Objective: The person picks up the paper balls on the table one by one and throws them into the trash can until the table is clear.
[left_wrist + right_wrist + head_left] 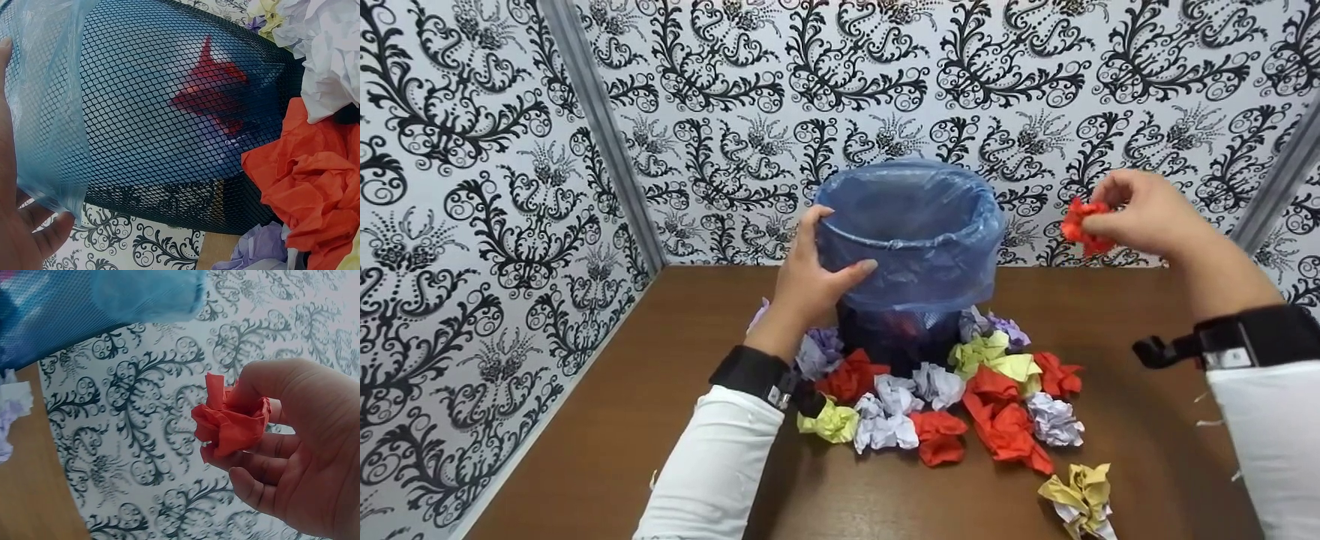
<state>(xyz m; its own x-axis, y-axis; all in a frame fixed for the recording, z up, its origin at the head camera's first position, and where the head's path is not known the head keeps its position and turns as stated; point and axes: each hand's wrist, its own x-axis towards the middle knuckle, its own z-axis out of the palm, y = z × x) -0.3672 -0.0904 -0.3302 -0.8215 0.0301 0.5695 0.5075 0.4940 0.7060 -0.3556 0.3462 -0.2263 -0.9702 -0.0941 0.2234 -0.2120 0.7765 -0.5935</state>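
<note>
A black mesh waste bin with a blue plastic liner folded over its rim stands on the table. My left hand grips the bin's upper left side, index finger at the rim and thumb across the liner's front. Through the mesh, red paper shows inside, low in the bin. Off to the right of the bin, above table level, my right hand pinches a crumpled red paper ball between thumb and fingers. The two lower fingers of that hand curl beneath the ball.
Crumpled paper balls in red, grey-white, yellow-green and purple crowd around the bin's base. A tan-and-white ball lies nearer on the right. Patterned panels rise behind and left of the brown table.
</note>
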